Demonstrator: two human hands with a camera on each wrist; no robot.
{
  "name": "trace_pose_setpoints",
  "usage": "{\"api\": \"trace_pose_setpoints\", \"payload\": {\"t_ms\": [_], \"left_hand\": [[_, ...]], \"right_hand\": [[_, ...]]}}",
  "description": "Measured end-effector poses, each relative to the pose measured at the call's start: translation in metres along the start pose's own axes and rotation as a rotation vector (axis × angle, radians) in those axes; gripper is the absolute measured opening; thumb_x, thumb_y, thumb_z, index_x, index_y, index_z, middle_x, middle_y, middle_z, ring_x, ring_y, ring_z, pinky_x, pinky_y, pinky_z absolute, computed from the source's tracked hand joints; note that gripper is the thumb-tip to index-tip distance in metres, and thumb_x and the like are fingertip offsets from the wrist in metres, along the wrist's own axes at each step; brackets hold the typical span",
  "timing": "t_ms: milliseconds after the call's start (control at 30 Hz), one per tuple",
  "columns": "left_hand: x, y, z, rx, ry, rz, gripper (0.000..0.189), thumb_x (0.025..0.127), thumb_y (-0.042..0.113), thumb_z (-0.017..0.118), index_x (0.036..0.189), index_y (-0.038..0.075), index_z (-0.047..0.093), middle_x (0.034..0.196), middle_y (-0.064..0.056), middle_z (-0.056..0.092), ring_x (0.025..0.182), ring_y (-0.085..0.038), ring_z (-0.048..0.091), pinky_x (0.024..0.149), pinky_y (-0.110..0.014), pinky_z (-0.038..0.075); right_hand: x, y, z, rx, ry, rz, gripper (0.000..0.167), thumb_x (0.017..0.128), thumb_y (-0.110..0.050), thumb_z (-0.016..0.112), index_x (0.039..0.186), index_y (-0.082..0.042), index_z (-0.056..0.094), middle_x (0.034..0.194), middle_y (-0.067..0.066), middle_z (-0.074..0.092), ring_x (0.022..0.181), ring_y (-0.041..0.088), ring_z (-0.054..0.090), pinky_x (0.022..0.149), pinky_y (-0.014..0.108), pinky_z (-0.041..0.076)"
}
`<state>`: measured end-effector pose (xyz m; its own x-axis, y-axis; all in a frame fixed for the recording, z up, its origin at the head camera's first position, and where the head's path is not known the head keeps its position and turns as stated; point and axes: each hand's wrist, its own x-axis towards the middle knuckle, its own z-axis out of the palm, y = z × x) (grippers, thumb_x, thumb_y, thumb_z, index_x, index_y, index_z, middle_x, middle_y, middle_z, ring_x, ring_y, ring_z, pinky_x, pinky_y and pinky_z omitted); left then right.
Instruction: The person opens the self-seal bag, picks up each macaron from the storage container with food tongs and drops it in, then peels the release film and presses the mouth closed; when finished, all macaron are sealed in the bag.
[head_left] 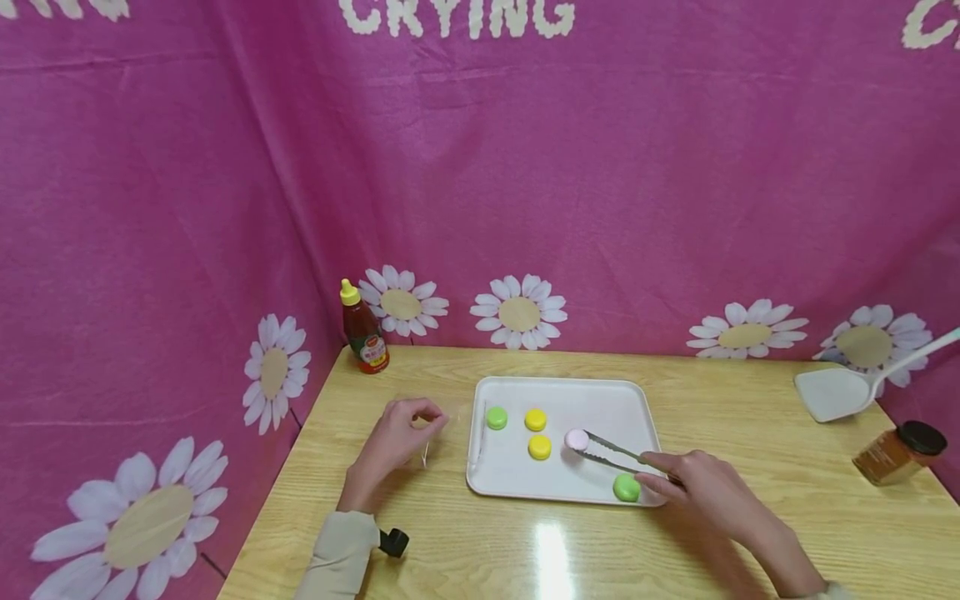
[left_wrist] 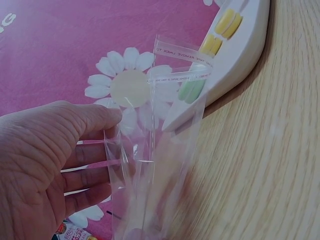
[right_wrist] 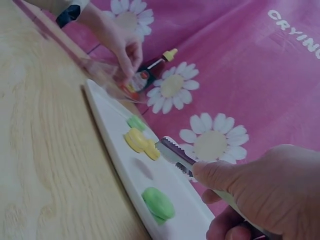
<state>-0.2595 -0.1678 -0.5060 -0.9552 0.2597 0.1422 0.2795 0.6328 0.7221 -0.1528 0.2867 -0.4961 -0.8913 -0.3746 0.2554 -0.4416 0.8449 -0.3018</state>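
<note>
My left hand (head_left: 397,437) pinches the edge of a clear plastic bag (left_wrist: 150,150) between thumb and forefinger, left of the white tray (head_left: 570,392). The bag hangs down with a printed adhesive strip near its top. My right hand (head_left: 705,487) grips metal tongs (head_left: 617,449) over the tray's right half. A pale pink macaron (head_left: 577,440) sits between the tong tips; in the right wrist view it is hidden. On the tray lie two yellow macarons (head_left: 540,447), a green macaron (head_left: 497,417) at left and another green macaron (head_left: 627,487) below the tongs.
A sauce bottle (head_left: 366,333) with a yellow cap stands at the table's back left corner. To the right are a white spatula (head_left: 832,395) and a dark-lidded jar (head_left: 896,454). A pink flowered cloth (head_left: 600,192) hangs behind the wooden table (head_left: 427,533).
</note>
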Motion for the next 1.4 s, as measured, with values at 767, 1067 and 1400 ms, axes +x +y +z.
{"api": "trace_pose_setpoints", "payload": {"t_ms": [767, 1067, 1400], "left_hand": [[-0.007, -0.001, -0.001, 0.026, 0.003, -0.024, 0.006, 0.098, 0.028, 0.076, 0.095, 0.023, 0.078, 0.087, 0.012, 0.069, 0.087, -0.013, 0.061, 0.08, -0.033, 0.053], [-0.004, 0.001, 0.001, 0.064, 0.042, 0.039, 0.006, 0.097, 0.026, 0.077, 0.094, 0.021, 0.078, 0.086, 0.008, 0.064, 0.077, -0.014, 0.054, 0.067, -0.027, 0.046], [0.002, 0.003, 0.001, 0.052, 0.043, 0.081, 0.005, 0.095, 0.022, 0.08, 0.092, 0.018, 0.078, 0.079, 0.007, 0.059, 0.076, -0.014, 0.053, 0.068, -0.027, 0.044]], "right_hand": [[0.082, -0.07, 0.046, 0.066, -0.112, -0.149, 0.024, 0.1, -0.046, 0.067, 0.104, -0.024, 0.074, 0.057, -0.019, 0.032, 0.055, 0.0, 0.034, 0.049, 0.024, 0.028], [0.118, -0.099, 0.064, 0.019, -0.106, -0.202, 0.022, 0.101, -0.041, 0.069, 0.089, -0.023, 0.067, 0.059, -0.014, 0.032, 0.054, 0.005, 0.037, 0.046, 0.025, 0.027], [0.146, -0.111, 0.084, 0.028, -0.096, -0.233, 0.028, 0.1, -0.039, 0.07, 0.079, -0.024, 0.059, 0.059, -0.012, 0.034, 0.052, 0.008, 0.04, 0.045, 0.026, 0.03]]}}
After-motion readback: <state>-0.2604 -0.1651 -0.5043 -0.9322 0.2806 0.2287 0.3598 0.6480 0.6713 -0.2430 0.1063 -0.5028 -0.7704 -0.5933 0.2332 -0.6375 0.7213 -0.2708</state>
